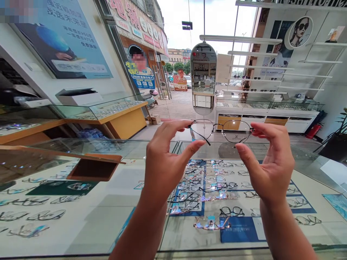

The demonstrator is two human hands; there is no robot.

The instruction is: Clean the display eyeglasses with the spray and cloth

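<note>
A pair of eyeglasses (218,126) with thin dark round rims is held up in the air above the glass display case (179,240). My left hand (169,160) grips its left side, thumb below and fingers above near the hinge. On the other side, my right hand (269,162) holds the right end between fingers and thumb. One dark temple tip shows by my left thumb. Under the glass, below my hands, lie rows of spectacle frames, among them a black pair (232,211) beside a blue card (238,229).
A brown tray (94,168) rests at the left on the counter. An oval mirror (204,77) stands beyond the eyeglasses. Further cases include a yellow-fronted counter (126,124) at left and a white cabinet (303,124) at right. A fire extinguisher (313,130) stands by the right wall.
</note>
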